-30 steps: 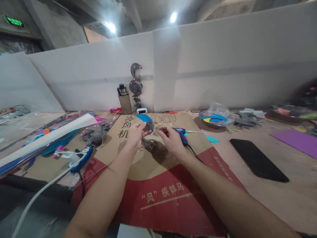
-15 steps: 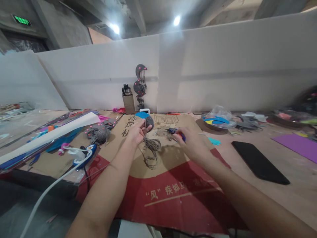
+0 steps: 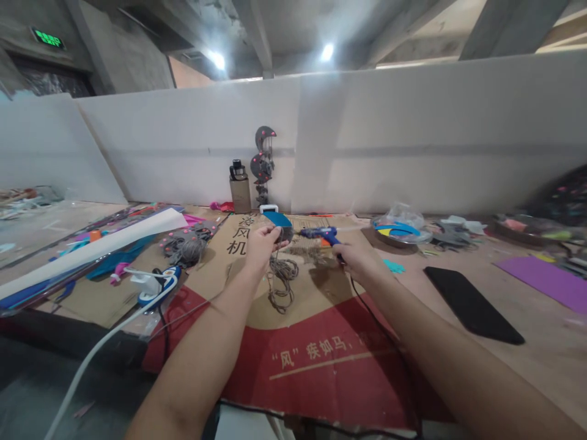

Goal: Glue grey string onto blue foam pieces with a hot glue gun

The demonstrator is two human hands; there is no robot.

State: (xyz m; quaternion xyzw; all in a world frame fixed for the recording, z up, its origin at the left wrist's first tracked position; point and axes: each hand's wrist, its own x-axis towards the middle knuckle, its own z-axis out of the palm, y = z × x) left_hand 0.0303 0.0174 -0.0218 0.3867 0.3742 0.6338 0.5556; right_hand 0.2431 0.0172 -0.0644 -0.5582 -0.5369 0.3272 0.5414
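In the head view, my left hand (image 3: 260, 249) pinches a curved blue piece (image 3: 277, 219) partly covered in grey yarn. From it a loose bundle of grey yarn (image 3: 283, 270) trails down onto the cardboard sheet (image 3: 257, 299). My right hand (image 3: 356, 259) is wrapped round the handle of a blue glue gun (image 3: 324, 234). Its nozzle points left, close to the yarn-covered end of the piece; whether they touch I cannot tell. A clear glue stick (image 3: 353, 229) sticks out at the gun's back, and a black cord (image 3: 373, 308) runs down from the handle.
A black phone (image 3: 472, 304) and a purple sheet (image 3: 545, 278) lie on the right. Behind are a bowl (image 3: 401, 239) of coloured pieces, a bottle (image 3: 240, 192) and a hanging crescent ornament (image 3: 263, 162). On the left are a power strip (image 3: 160, 287) and a yarn-wrapped piece with pink dots (image 3: 188, 244).
My right hand has gone from empty beside the blue piece to gripping the glue gun, now lifted with its nozzle near the piece. My left hand keeps its hold; the yarn bundle hangs looser.
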